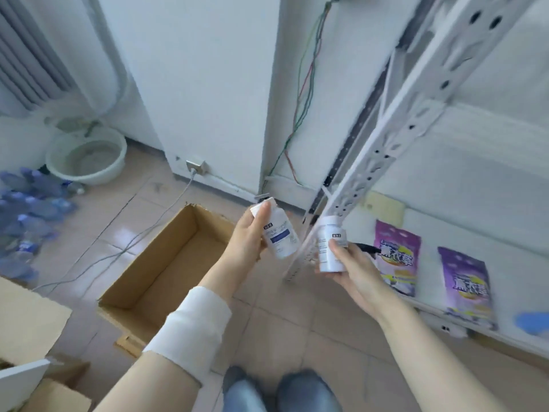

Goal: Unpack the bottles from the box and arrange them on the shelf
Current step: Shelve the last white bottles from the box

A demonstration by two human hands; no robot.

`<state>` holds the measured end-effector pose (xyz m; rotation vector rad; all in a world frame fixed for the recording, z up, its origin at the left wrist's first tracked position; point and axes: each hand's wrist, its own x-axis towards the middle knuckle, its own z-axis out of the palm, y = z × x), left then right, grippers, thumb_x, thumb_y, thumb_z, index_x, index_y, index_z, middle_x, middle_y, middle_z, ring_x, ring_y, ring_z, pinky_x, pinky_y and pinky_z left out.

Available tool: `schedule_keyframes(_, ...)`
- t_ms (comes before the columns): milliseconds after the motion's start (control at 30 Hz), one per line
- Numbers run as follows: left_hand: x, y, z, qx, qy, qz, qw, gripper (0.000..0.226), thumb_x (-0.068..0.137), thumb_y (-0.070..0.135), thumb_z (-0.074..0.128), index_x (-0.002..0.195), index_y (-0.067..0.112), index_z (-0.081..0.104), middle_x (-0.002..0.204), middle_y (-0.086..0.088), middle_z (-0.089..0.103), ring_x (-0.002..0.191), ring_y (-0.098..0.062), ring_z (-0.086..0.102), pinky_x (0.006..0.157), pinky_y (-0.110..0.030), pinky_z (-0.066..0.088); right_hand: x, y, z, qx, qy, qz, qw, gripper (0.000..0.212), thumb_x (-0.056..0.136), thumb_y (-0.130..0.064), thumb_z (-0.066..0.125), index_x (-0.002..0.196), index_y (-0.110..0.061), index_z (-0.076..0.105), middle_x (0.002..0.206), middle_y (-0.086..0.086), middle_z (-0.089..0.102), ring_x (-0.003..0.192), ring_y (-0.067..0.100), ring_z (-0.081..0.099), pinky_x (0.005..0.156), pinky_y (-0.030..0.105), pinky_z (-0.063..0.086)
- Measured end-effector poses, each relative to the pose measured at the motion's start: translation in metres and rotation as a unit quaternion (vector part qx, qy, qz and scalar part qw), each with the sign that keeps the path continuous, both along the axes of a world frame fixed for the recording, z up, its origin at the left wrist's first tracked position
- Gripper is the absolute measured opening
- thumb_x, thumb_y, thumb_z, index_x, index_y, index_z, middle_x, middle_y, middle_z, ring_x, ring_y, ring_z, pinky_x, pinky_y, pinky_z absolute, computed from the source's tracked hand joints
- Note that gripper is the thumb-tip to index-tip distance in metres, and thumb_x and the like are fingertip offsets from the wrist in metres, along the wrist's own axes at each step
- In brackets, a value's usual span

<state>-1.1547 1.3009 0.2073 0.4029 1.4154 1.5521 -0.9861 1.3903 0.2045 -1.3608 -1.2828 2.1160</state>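
Note:
My left hand (246, 242) grips a white bottle (280, 236) with a blue label, held tilted above the right edge of the open cardboard box (154, 275). Beside it, my right hand (353, 269) holds a second white bottle (329, 248) upright in front of the white metal shelf post (383, 150). A black pen-like tip sticks out past my right fingers. The box interior that shows looks empty. The lowest shelf board (427, 230) lies to the right.
Two purple pouches (398, 257) (466, 286) lean on the lowest shelf. A green basin (86, 157) and a pile of blue plastic bottles (26, 215) sit on the floor at left. More cardboard (26, 322) is at lower left. Cables run along the floor and wall.

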Motion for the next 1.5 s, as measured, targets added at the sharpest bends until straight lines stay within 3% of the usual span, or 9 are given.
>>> schedule_keyframes(167,0.112,0.058,0.060,0.074,0.022,-0.072,0.994,0.035,0.096,0.039,0.042,0.098,0.008,0.057,0.084,-0.004,0.068,0.075,-0.015,0.069,0.075,-0.037,0.054,0.123,0.008,0.044,0.065,0.060,-0.085,0.992,0.080,0.046,-0.053,0.084,0.105,-0.006,0.057,0.079,0.007,0.071,0.065,0.019,0.069,0.061,0.031,0.058)
schedule_keyframes(433,0.388,0.155,0.134,0.154,-0.030,-0.217,0.963,0.028,0.095,0.036,0.043,0.096,0.011,0.056,0.073,-0.002,0.068,0.059,-0.017,0.068,0.060,-0.030,0.057,0.392,0.040,0.082,0.159,0.055,-0.240,0.956,0.095,0.025,-0.071,0.080,0.101,-0.019,0.058,0.086,-0.003,0.072,0.073,0.011,0.070,0.066,0.029,0.055)
schedule_keyframes(567,0.517,0.190,0.150,0.167,0.007,-0.320,0.933,0.025,0.097,0.033,0.042,0.094,0.012,0.056,0.071,0.000,0.069,0.060,-0.017,0.067,0.065,-0.033,0.055,0.507,0.051,0.098,0.172,0.069,-0.309,0.933,0.082,0.044,-0.065,0.080,0.107,-0.017,0.057,0.089,-0.004,0.073,0.077,0.012,0.070,0.061,0.025,0.055)
schedule_keyframes(733,0.626,0.232,0.166,0.171,0.029,-0.394,0.902,0.026,0.095,0.036,0.043,0.097,0.014,0.056,0.075,0.003,0.072,0.063,-0.015,0.068,0.064,-0.031,0.056,0.615,0.077,0.113,0.162,0.070,-0.379,0.909,0.016,0.094,-0.020,0.042,0.103,-0.018,0.056,0.089,0.001,0.067,0.066,0.006,0.069,0.063,0.026,0.055)
schedule_keyframes(933,0.712,0.305,0.192,0.197,0.054,-0.422,0.883,0.040,0.076,0.048,0.050,0.096,0.015,0.057,0.076,0.005,0.073,0.065,-0.012,0.069,0.065,-0.032,0.058,0.703,0.146,0.134,0.204,0.054,-0.372,0.904,0.052,0.070,-0.041,0.056,0.117,-0.019,0.054,0.104,0.002,0.068,0.082,0.008,0.070,0.067,0.025,0.054)
schedule_keyframes(1167,0.796,0.395,0.230,0.197,0.080,-0.442,0.871,0.042,0.086,0.045,0.049,0.105,0.010,0.062,0.081,0.005,0.074,0.082,-0.013,0.070,0.080,-0.032,0.057,0.784,0.233,0.191,0.226,0.064,-0.430,0.872,0.048,0.077,-0.036,0.060,0.119,-0.012,0.054,0.094,0.006,0.070,0.073,0.015,0.072,0.067,0.028,0.059)
schedule_keyframes(1300,0.842,0.436,0.250,0.195,0.057,-0.444,0.873,0.039,0.082,0.049,0.050,0.103,0.018,0.060,0.079,0.007,0.074,0.081,-0.014,0.071,0.077,-0.037,0.058,0.833,0.273,0.211,0.255,0.081,-0.448,0.853,0.102,0.023,-0.063,0.085,0.110,-0.019,0.058,0.089,-0.001,0.075,0.077,0.017,0.073,0.060,0.026,0.058)
schedule_keyframes(1400,0.872,0.459,0.262,0.201,0.023,-0.446,0.872,0.052,0.076,0.048,0.052,0.114,0.013,0.059,0.084,0.004,0.074,0.070,-0.008,0.072,0.062,-0.024,0.059,0.865,0.299,0.218,0.255,0.098,-0.461,0.844,0.093,0.030,-0.059,0.085,0.110,-0.021,0.058,0.091,-0.002,0.075,0.082,0.016,0.073,0.061,0.024,0.058)
schedule_keyframes(1500,0.899,0.482,0.267,0.211,0.036,-0.414,0.885,0.059,0.063,0.053,0.053,0.109,0.016,0.061,0.091,0.002,0.075,0.079,-0.011,0.072,0.074,-0.033,0.059,0.896,0.324,0.222,0.239,0.131,-0.450,0.850,0.061,0.050,-0.041,0.075,0.106,-0.022,0.059,0.085,-0.004,0.076,0.079,0.013,0.073,0.059,0.022,0.057)
